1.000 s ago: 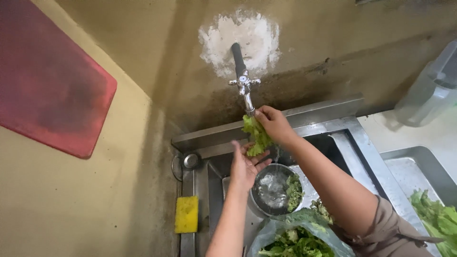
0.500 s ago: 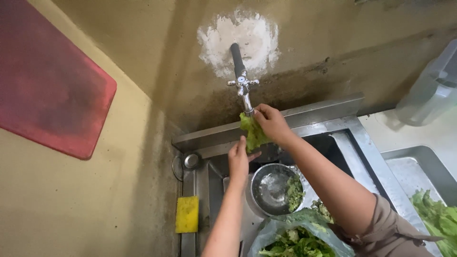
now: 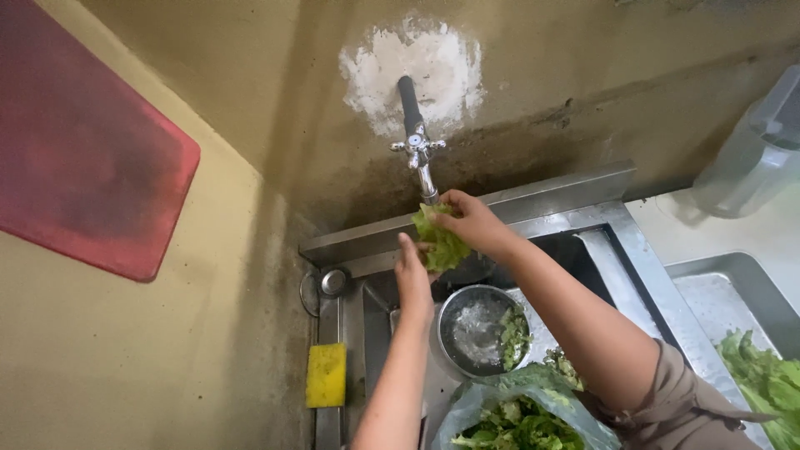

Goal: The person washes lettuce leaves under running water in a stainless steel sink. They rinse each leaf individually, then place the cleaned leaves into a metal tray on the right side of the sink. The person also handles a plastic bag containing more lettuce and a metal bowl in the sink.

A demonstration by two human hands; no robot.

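**Head view: both hands on a lettuce leaf under the wall tap**

Head camera looks down into a steel sink [image 3: 621,242] set in a corner. The right hand [image 3: 471,221] is closed around the top of a green lettuce leaf [image 3: 440,242], holding it just beneath the spout of the chrome tap [image 3: 419,150] at the sink's back edge. The left hand [image 3: 413,275] reaches up from below with fingers extended, their tips touching the lower left side of the same leaf (whether it actually pinches the leaf cannot be told).

Directly below the hands, in the basin, stands a round metal bowl [image 3: 467,333] with water and a few leaf pieces along its right side. At the sink's near edge a clear plastic bag [image 3: 467,404] holds more chopped greens. A yellow sponge [image 3: 326,375] lies on the sink's left rim, with a metal drain plug [image 3: 332,282] at the back left corner. To the right, a steel tray [image 3: 717,287] carries further lettuce [image 3: 762,379]. A red board [image 3: 83,150] hangs on the left wall, and a translucent jug [image 3: 754,158] stands at the far right.
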